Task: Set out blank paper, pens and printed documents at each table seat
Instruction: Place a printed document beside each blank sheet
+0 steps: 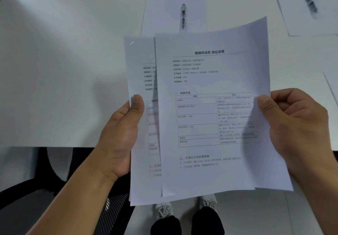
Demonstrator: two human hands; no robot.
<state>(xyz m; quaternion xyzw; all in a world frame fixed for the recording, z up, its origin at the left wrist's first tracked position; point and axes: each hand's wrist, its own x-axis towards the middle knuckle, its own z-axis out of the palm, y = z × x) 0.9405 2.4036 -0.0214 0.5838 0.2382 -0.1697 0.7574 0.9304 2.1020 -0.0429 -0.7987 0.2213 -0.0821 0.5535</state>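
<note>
Paper and pens look laid already, a pen (183,15) on a blank sheet (164,9) beyond the fingertips, while printed documents (210,110) remain pinched between left hand (120,134) and right hand (300,124), undistributed.

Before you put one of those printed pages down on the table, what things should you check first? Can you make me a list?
1. Top printed document coming apart from the one behind: ok, they are fanned sideways.
2. Left hand has a grip on the back page: ok, thumb on its left edge.
3. Right hand has a grip on the front page: ok, thumb on its right edge.
4. Blank paper laid at the seat ahead: ok.
5. Pen on that paper: ok, it lies along the middle.
6. Only one page in the right hand: cannot tell, more may be hidden behind.
</note>
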